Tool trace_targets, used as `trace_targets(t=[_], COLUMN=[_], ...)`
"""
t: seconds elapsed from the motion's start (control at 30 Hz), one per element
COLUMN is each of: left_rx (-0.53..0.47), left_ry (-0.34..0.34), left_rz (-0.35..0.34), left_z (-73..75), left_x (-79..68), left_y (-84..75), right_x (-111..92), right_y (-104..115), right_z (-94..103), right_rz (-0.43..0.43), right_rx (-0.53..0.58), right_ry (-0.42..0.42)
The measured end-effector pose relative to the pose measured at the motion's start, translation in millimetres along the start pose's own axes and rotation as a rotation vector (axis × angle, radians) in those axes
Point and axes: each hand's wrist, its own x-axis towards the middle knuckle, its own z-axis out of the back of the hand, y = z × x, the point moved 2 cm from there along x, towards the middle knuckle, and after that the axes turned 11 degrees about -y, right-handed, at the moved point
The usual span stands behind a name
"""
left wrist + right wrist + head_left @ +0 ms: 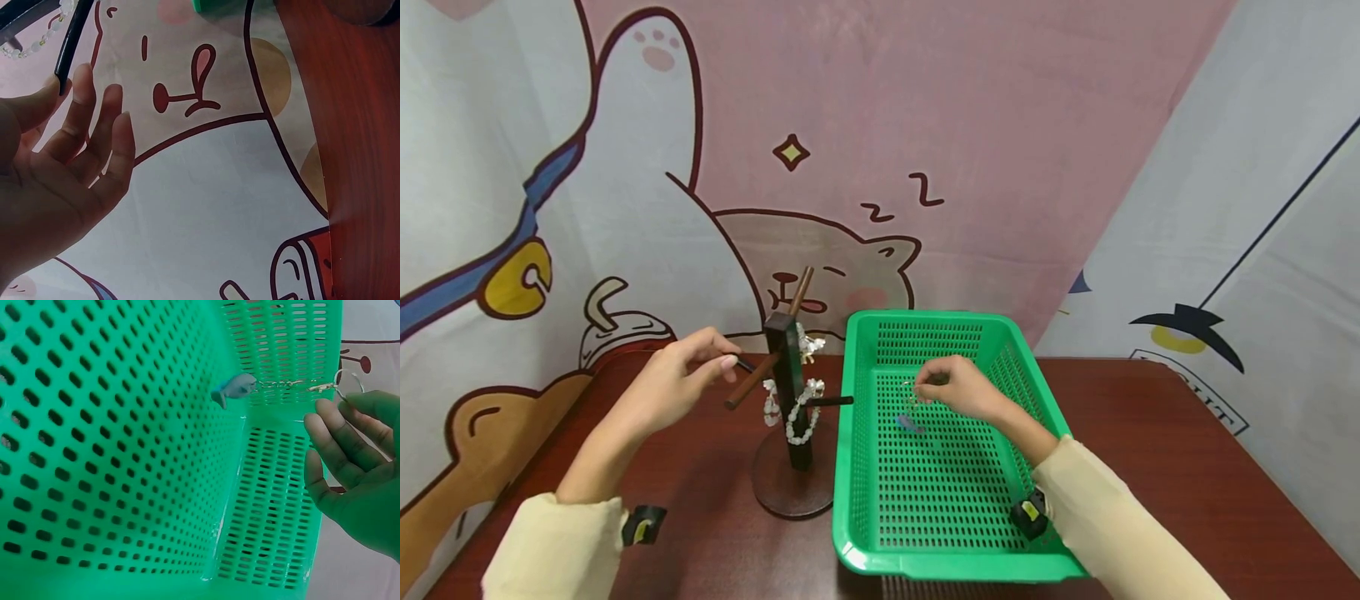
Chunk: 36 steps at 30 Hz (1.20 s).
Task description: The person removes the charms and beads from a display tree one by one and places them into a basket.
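My left hand [673, 383] pinches the tip of a dark peg [74, 44] between thumb and forefinger, its other fingers loosely bent. This peg belongs to a dark wooden stand [789, 392] with a round base and several arms. Beaded bracelets [805, 421] hang on the stand. Over the green basket [842, 467], my right hand [958, 390] pinches the metal ring of a keychain [347, 384] between thumb and forefinger. A short chain runs from the ring to a bluish-purple, fish-tailed charm [237, 387], which dangles inside the basket.
The basket's perforated walls rise around my right hand. It stands on a reddish-brown table [1150, 467], close to the right of the stand. Behind the table hangs a cartoon-printed cloth [1000, 167]. A black wrist camera [1030, 512] is at my right cuff.
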Motion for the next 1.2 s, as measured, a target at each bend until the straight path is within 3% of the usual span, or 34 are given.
trace_targets(t=[0.77,1.2], left_rx=[-0.015,-0.007], left_ry=[0.021,0.015], left_rz=[0.018,0.009], left_z=[0.6,0.7], left_x=[0.7,0.2], left_y=[0.1,-0.3], right_x=[1.2,-0.7], right_y=[-8.9,2.7], right_z=[-7.1,-5.8], right_rz=[-0.031,0.025], right_rx=[0.013,0.025], right_ry=[0.049,0.095])
